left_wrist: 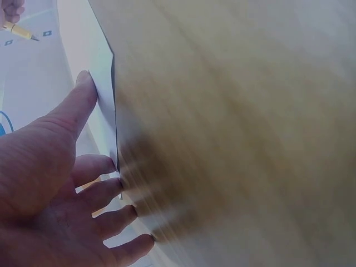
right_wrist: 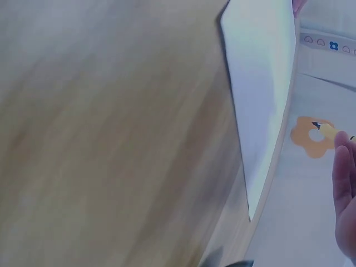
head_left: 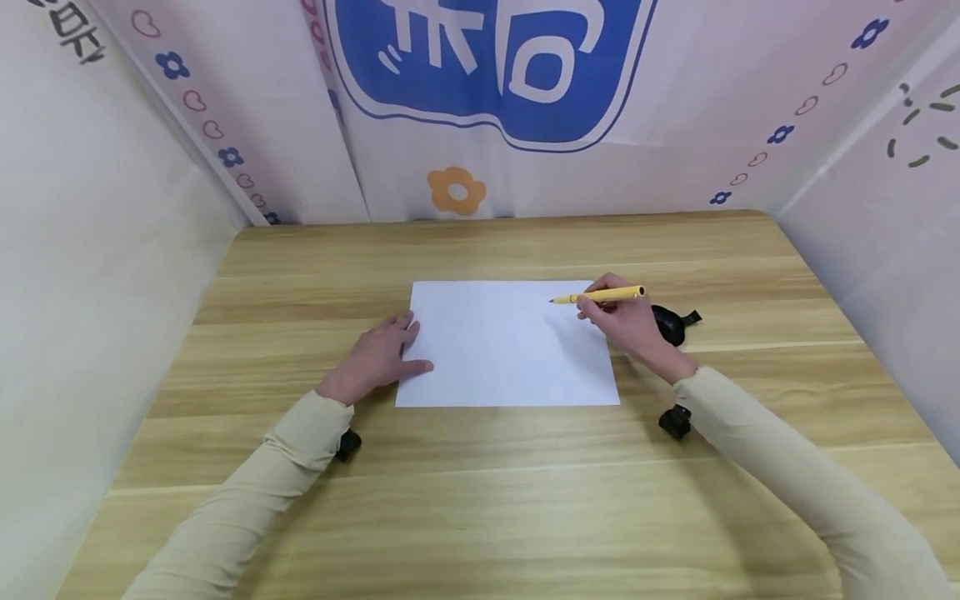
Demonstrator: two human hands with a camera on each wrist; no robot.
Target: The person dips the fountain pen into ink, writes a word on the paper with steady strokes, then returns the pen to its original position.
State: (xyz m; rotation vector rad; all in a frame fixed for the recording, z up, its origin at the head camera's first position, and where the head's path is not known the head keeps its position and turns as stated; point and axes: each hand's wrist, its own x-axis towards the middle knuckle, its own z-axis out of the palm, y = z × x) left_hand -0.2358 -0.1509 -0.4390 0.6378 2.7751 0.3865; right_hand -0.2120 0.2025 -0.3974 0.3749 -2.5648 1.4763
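Observation:
A blank white sheet of paper [head_left: 502, 350] lies flat on the wooden table. My left hand [head_left: 378, 354] rests at the sheet's left edge; its thumb lies on the paper and its fingers spread along the border, as the left wrist view [left_wrist: 50, 167] also shows. Over the upper right part of the sheet, my right hand [head_left: 618, 317] pinches a yellow pen [head_left: 611, 294]. The pen's dark tip points left and appears raised above the paper. In the right wrist view, only part of the right hand [right_wrist: 345, 189] shows, at the right border.
Right of the sheet, behind my right hand, lies a black rounded object [head_left: 667, 325] with a short tab. Black devices sit under both wrists, such as the right one [head_left: 676, 422]. Printed fabric walls [head_left: 637, 183] enclose the wooden table [head_left: 480, 500] at the back and sides.

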